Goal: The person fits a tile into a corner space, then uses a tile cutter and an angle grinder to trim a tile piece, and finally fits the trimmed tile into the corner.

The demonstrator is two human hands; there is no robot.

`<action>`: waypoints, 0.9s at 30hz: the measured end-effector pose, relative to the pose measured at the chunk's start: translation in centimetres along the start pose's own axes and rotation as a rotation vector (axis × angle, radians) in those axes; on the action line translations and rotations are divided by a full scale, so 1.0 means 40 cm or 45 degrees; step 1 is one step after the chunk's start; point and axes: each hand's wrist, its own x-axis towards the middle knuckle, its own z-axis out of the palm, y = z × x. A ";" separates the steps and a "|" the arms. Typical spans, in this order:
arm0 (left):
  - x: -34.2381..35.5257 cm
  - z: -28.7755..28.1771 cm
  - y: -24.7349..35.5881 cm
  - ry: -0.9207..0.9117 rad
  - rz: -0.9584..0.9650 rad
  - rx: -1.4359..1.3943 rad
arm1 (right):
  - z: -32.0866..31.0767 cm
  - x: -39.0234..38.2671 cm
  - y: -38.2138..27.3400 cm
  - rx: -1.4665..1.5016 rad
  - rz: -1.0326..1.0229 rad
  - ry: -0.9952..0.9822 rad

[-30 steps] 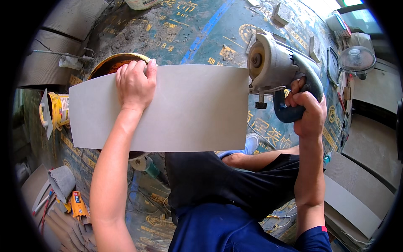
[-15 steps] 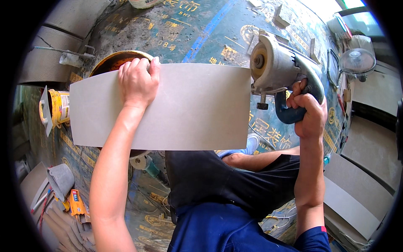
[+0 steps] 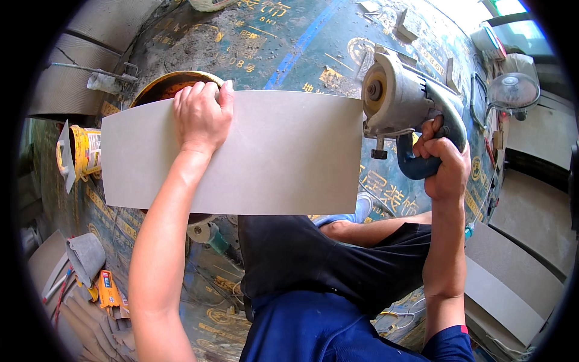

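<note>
My left hand (image 3: pixel 202 117) grips the top edge of a pale grey rectangular tile (image 3: pixel 283 157), its fingers curled over it. The tile rests across a round bucket with a yellowish rim (image 3: pixel 167 77). My right hand (image 3: pixel 445 160) is wrapped around the dark handle of a grey power cutter (image 3: pixel 392 93), whose round disc faces the tile's right end, very close to it. Whether the disc touches the tile I cannot tell. Below the tile lies a green angle grinder (image 3: pixel 217 238), partly hidden.
A yellow bucket with a trowel (image 3: pixel 84 151) stands at the left, a grey bucket (image 3: pixel 84 253) at lower left. Stacked tiles (image 3: pixel 506 277) lie at the right, below a fan (image 3: pixel 512 87). Cables and offcuts (image 3: pixel 407 24) lie on the printed floor covering (image 3: pixel 301 54). My legs are under the tile.
The tile, my left hand and the cutter in my right hand have shifted slightly to the right. Both grips look the same.
</note>
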 end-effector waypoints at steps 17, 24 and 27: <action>-0.004 0.003 -0.003 -0.003 0.015 0.020 | -0.020 -0.006 0.007 -0.032 0.021 -0.065; -0.003 0.006 -0.003 0.026 0.005 -0.007 | -0.008 -0.010 0.002 0.016 0.013 -0.022; -0.003 0.008 -0.005 0.026 0.009 -0.001 | -0.008 -0.011 0.001 0.024 0.021 -0.022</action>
